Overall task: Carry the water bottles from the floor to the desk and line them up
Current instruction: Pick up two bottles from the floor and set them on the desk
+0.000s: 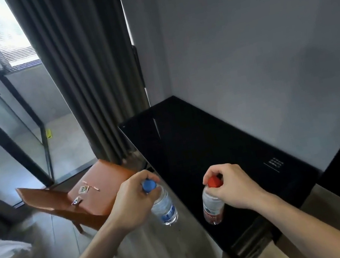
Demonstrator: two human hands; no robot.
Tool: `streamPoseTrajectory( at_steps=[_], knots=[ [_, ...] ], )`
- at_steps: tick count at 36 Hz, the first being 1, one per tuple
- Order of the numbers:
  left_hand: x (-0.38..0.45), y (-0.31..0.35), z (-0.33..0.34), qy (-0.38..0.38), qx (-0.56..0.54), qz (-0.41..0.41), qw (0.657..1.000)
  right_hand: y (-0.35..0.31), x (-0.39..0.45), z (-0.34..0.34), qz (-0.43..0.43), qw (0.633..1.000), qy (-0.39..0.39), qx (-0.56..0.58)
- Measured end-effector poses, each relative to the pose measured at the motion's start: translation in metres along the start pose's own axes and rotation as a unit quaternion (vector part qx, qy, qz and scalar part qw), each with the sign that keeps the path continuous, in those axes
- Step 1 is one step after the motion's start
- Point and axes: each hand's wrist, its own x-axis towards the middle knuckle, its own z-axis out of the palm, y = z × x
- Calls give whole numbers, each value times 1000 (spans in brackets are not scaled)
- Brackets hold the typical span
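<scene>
1. Presently, left hand (131, 200): grip closed round the neck of the blue-capped bottle (163, 205), fingers curled just under the cap. The bottle hangs below the hand, tilted, beside the front edge of the desk (189, 139) and not yet over it; floor shows beneath it.
2. Right hand (231, 184): grip closed round the neck of the red-capped bottle (211, 203), which hangs nearly upright at the desk's near front edge. Whether its base touches the top I cannot tell.
3. Holding by the neck probably serves carrying one bottle per hand and leaves each base free for setting down upright.
4. Bottles: small, clear plastic. One has a blue cap and blue label band, the other a red cap and red label band. Both appear capped and filled.
5. Desk: glossy black top, set against the grey wall; no bottles stand on it.
6. Nearby: a brown chair (98, 191) with small wrappers on its seat, left of the desk.
</scene>
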Motion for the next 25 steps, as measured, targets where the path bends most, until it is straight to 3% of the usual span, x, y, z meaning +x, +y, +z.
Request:
streamPoseTrajectory(
  at_steps=[11, 25],
  knots=[
    [133, -94, -31, -78, 30, 18, 996, -12, 125, 47, 78, 997, 22, 4],
    [306, -184, -67, -128, 46, 47, 990, -42, 238, 80, 171, 976, 122, 51]
  ],
)
